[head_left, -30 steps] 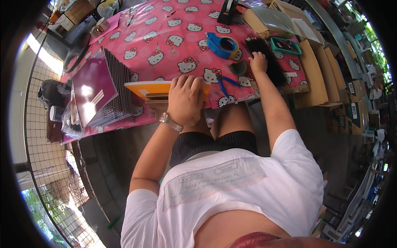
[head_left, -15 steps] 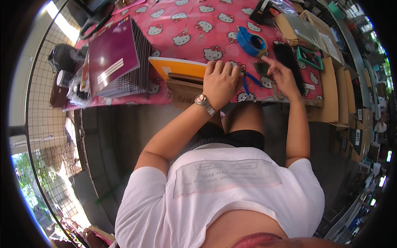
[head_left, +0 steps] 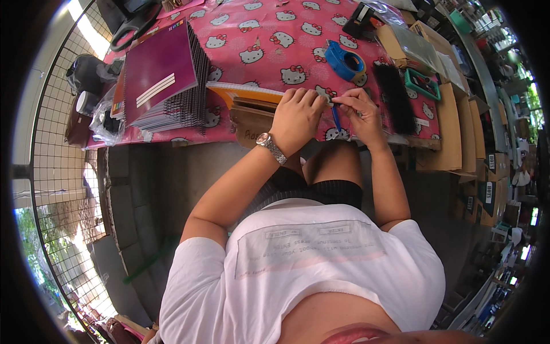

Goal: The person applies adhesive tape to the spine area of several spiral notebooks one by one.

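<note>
My left hand (head_left: 298,112), with a watch on its wrist, is closed over the right part of an orange-covered notebook (head_left: 226,93). The notebook stands on its edge against a brown holder (head_left: 252,126) at the table's near edge. At the notebook's right end, my right hand (head_left: 361,112) has thumb and fingers pinched together. Whatever sits between those fingertips is too small to make out. Blue-handled pliers (head_left: 336,117) lie between the two hands, partly hidden by the right one.
Purple spiral notebooks (head_left: 157,74) are stacked on the left of the pink patterned table (head_left: 266,40). Beyond my right hand are a blue tape dispenser (head_left: 345,61), a bundle of black coils (head_left: 394,97) and a green tray (head_left: 423,85). Cardboard boxes (head_left: 452,132) stand at the right.
My right hand has moved left and toward me, from beside the black coils to the notebook's right end. Its fingers have gone from spread to pinched. My left hand stays on the notebook.
</note>
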`<state>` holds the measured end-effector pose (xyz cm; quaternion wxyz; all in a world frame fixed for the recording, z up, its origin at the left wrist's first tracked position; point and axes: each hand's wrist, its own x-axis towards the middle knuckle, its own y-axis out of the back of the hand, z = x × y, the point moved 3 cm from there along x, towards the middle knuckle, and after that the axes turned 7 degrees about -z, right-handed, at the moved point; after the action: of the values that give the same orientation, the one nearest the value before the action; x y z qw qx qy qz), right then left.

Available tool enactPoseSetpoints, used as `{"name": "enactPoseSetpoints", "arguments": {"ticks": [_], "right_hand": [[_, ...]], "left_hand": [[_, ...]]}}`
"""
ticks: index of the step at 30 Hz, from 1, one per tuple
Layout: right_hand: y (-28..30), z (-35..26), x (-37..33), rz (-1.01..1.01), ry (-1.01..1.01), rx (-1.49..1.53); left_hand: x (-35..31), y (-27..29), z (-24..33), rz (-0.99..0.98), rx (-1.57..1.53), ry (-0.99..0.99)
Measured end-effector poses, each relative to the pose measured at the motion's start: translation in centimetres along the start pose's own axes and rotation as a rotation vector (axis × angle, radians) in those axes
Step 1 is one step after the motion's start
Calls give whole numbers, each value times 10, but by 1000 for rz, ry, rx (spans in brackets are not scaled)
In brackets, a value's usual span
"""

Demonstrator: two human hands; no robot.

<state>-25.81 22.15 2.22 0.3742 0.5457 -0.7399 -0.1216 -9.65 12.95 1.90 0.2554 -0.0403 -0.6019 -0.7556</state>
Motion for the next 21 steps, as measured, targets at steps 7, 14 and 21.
{"name": "enactPoseSetpoints", "arguments": {"ticks": [7, 14, 21], "right_hand": [[2, 5, 7, -150, -26, 38], [7, 11, 16, -206, -72, 230], [-1, 15, 11, -87, -146, 249]], "left_hand": [[2, 1, -5, 74, -55, -40], [10, -2, -10, 101, -77, -31], [14, -1, -13, 136, -79, -44]]}}
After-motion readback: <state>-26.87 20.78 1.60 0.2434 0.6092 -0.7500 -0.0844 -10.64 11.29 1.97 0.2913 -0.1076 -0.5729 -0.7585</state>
